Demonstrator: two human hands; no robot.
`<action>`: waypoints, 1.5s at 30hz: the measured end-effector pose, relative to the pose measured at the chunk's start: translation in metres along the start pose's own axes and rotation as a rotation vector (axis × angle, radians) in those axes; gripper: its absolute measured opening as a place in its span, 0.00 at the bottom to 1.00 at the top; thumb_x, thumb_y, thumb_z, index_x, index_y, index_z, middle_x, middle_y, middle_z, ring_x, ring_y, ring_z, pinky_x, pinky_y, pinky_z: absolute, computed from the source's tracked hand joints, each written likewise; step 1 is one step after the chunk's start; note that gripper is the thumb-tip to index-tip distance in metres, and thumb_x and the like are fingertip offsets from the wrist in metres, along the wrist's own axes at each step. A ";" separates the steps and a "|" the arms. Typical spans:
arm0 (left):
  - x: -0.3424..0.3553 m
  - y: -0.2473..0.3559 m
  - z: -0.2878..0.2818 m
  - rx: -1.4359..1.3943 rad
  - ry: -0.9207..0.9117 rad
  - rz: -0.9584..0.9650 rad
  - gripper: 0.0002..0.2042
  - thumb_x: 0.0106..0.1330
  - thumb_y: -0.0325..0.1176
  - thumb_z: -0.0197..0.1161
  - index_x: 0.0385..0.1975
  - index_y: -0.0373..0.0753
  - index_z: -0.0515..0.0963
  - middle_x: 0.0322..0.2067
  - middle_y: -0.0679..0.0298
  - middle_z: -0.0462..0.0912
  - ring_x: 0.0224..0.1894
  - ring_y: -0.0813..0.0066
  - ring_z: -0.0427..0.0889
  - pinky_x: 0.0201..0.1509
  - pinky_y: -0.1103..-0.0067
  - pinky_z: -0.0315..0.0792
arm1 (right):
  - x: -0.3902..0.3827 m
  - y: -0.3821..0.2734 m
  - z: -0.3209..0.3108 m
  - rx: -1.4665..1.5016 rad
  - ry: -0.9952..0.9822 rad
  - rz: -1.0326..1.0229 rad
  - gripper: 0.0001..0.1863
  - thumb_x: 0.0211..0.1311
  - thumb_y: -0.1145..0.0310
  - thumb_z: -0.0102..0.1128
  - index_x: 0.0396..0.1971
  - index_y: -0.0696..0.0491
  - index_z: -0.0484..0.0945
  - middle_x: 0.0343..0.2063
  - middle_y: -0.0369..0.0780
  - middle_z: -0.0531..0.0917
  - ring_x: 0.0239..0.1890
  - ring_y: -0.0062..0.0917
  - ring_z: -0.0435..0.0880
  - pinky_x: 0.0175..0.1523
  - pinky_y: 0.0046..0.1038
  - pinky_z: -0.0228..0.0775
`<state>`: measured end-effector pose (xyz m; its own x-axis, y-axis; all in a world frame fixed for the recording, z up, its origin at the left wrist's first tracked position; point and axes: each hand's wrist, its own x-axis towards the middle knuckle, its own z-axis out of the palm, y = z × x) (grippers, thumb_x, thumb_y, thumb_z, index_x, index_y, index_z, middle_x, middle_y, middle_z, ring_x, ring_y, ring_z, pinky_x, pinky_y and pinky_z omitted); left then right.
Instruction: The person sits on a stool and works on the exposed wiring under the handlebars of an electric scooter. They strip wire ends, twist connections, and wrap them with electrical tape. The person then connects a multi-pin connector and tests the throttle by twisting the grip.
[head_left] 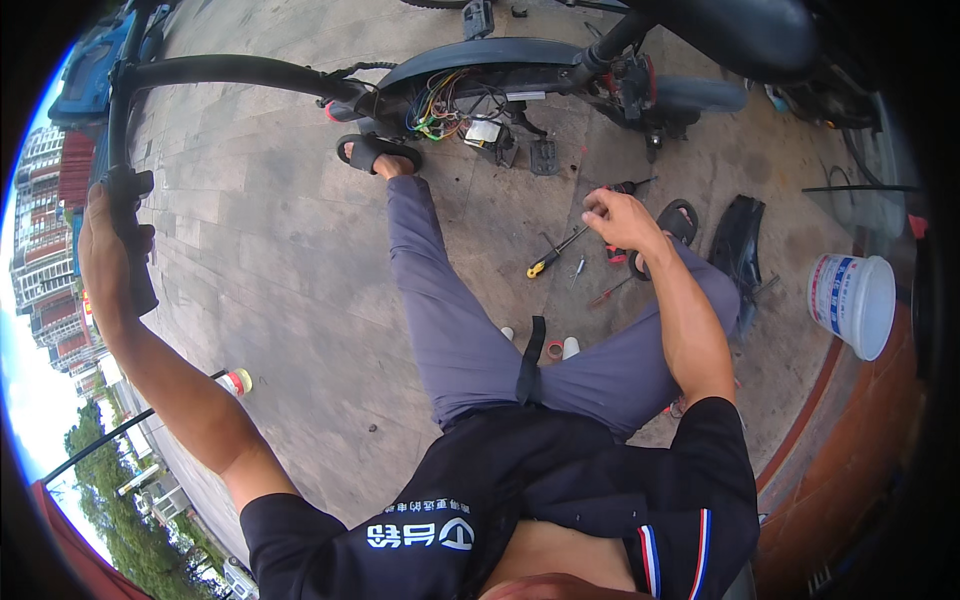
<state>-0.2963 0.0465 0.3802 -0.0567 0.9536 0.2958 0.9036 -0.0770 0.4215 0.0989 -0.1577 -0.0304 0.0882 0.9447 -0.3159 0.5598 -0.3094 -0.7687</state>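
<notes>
My left hand [103,245] reaches out at the far left and is closed on the black handlebar grip [132,240] of an electric bike. In the middle right, my right hand [622,218] is raised above the ground in front of my bent knee. Its fingers are curled together, and what they hold, if anything, is hidden. A red and black power tool [628,187] lies partly behind that hand. Below it on the paving are a yellow and black screwdriver [543,264] and a small slim metal piece [579,266]. Bundled coloured wires [440,112] hang out of the bike's opened body.
The bike frame [240,72] spans the far side, with a pedal [543,157] jutting toward me. A black curved cover [737,245] and a white bucket [850,305] stand at the right. A tape roll [555,349] lies between my legs. A small tub [237,381] sits at left.
</notes>
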 end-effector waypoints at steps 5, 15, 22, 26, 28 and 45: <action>0.004 -0.006 -0.001 0.059 -0.005 0.028 0.35 0.70 0.65 0.44 0.54 0.35 0.75 0.26 0.59 0.79 0.27 0.77 0.77 0.31 0.79 0.69 | 0.002 0.001 0.001 0.014 -0.004 0.015 0.19 0.58 0.61 0.63 0.45 0.57 0.80 0.34 0.46 0.86 0.42 0.39 0.85 0.48 0.36 0.74; 0.018 -0.023 -0.009 0.073 -0.058 0.001 0.36 0.67 0.67 0.47 0.56 0.36 0.71 0.31 0.53 0.82 0.28 0.74 0.80 0.33 0.78 0.72 | 0.005 0.001 0.003 0.032 -0.018 0.005 0.17 0.58 0.62 0.63 0.43 0.57 0.80 0.34 0.45 0.87 0.41 0.37 0.86 0.48 0.35 0.75; 0.019 -0.028 -0.005 -0.015 0.026 -0.034 0.31 0.70 0.61 0.50 0.58 0.38 0.73 0.37 0.55 0.82 0.31 0.75 0.82 0.37 0.79 0.75 | 0.006 0.002 0.004 -0.017 -0.026 0.018 0.18 0.58 0.61 0.62 0.45 0.57 0.80 0.36 0.46 0.87 0.42 0.38 0.86 0.48 0.36 0.74; 0.021 -0.028 -0.008 0.031 -0.033 -0.071 0.32 0.70 0.62 0.50 0.57 0.38 0.74 0.38 0.56 0.81 0.33 0.76 0.82 0.40 0.80 0.75 | 0.006 0.001 0.004 -0.022 -0.030 0.020 0.19 0.59 0.61 0.62 0.45 0.57 0.80 0.36 0.46 0.87 0.43 0.38 0.85 0.49 0.36 0.74; 0.022 -0.028 -0.009 0.019 -0.015 -0.061 0.32 0.69 0.63 0.50 0.56 0.38 0.74 0.37 0.56 0.81 0.33 0.76 0.82 0.40 0.80 0.74 | 0.006 -0.001 0.004 -0.021 -0.030 0.018 0.19 0.59 0.60 0.62 0.45 0.57 0.80 0.36 0.46 0.87 0.43 0.38 0.85 0.49 0.36 0.74; 0.027 -0.033 -0.008 0.137 -0.026 0.018 0.32 0.71 0.65 0.44 0.41 0.36 0.75 0.22 0.61 0.78 0.23 0.77 0.76 0.31 0.80 0.68 | 0.003 0.000 0.001 -0.033 -0.013 0.006 0.20 0.59 0.59 0.63 0.45 0.58 0.79 0.34 0.47 0.86 0.41 0.39 0.85 0.47 0.36 0.74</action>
<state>-0.3311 0.0727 0.3817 -0.0306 0.9598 0.2792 0.9539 -0.0554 0.2948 0.0984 -0.1547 -0.0321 0.0811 0.9412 -0.3279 0.5864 -0.3111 -0.7479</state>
